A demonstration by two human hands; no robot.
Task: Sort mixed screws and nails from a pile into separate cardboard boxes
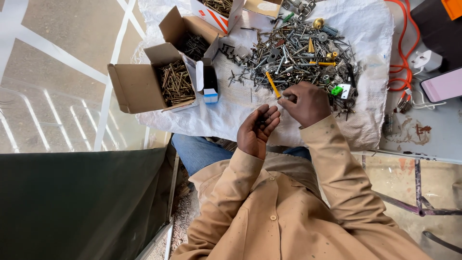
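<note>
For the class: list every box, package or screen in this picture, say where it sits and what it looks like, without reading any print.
Open brown carton: left on the white cloth, holds screws.
Second brown carton: behind it, dark screws inside.
White box with orange stripes: top edge.
Small black, white and blue box: beside the first carton.
Pink phone: right edge.

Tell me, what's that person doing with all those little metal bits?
A person in a tan jacket sits at a white cloth spread with a heap of mixed metal screws and nails. The left hand is cupped, palm up, holding a few dark screws. The right hand pinches at the heap's edge. Open brown cardboard boxes of screws sit nearby.
</note>
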